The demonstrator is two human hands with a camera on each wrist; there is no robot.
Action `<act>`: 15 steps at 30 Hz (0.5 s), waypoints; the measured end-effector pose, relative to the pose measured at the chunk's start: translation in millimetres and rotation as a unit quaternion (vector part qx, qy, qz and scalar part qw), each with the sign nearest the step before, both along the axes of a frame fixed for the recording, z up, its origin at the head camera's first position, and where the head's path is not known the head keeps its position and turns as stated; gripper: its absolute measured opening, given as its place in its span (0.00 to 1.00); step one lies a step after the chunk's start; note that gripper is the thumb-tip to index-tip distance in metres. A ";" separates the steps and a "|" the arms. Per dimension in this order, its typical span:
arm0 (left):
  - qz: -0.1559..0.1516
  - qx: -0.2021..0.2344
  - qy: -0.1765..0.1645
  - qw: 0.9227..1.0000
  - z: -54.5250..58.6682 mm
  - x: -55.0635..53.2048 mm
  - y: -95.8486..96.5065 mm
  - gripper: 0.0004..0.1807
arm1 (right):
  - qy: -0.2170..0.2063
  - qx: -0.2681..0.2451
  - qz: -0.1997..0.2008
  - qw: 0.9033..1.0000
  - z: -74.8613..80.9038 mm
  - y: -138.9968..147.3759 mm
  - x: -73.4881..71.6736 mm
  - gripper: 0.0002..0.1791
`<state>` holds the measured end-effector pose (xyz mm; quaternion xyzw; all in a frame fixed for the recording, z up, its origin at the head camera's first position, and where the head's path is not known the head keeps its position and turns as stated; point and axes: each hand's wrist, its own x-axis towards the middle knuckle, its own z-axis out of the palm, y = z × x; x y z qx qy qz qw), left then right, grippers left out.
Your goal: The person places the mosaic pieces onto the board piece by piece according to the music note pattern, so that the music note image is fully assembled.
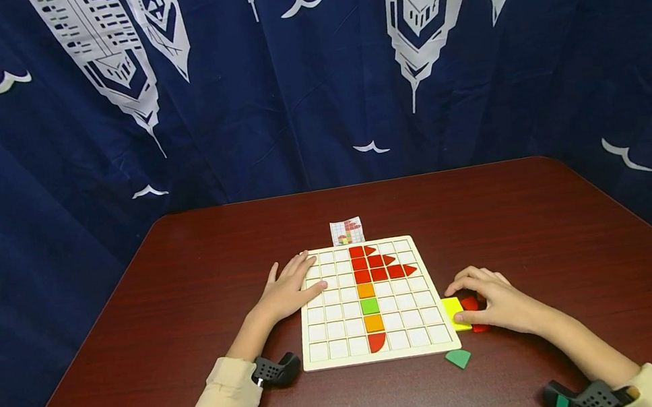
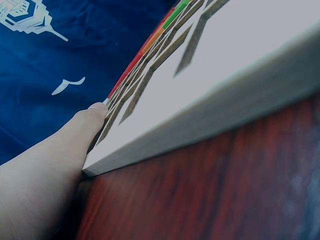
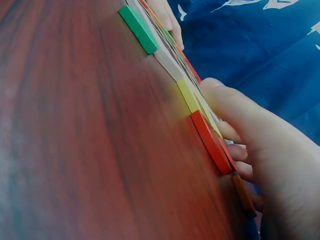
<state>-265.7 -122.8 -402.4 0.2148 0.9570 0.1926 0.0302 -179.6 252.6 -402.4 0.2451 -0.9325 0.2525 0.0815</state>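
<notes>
A white grid board lies on the table with a column of red, orange and green pieces, and rows of red ones reaching right at its top. My left hand rests on the board's upper left edge, fingers spread; its thumb also shows in the left wrist view. Beside the board's right edge, my right hand arches over a yellow piece and red pieces, thumb and forefinger apart. Whether its fingertips touch a piece cannot be made out. An orange-brown piece lies under that hand's fingers.
A small printed card with a coloured grid picture lies behind the board. Near the board's lower right corner is a green piece. The brown table ends at a blue curtain.
</notes>
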 end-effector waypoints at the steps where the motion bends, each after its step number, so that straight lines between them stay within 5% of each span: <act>1: 0.000 0.000 0.000 1.000 -0.1 -0.1 -0.2 0.38 | -0.004 0.000 0.003 1.000 0.4 -0.1 0.0 0.16; 15: 0.003 -0.002 0.000 1.000 -0.3 -0.3 0.1 0.38 | -0.038 -0.034 0.008 0.999 3.7 -2.2 1.0 0.14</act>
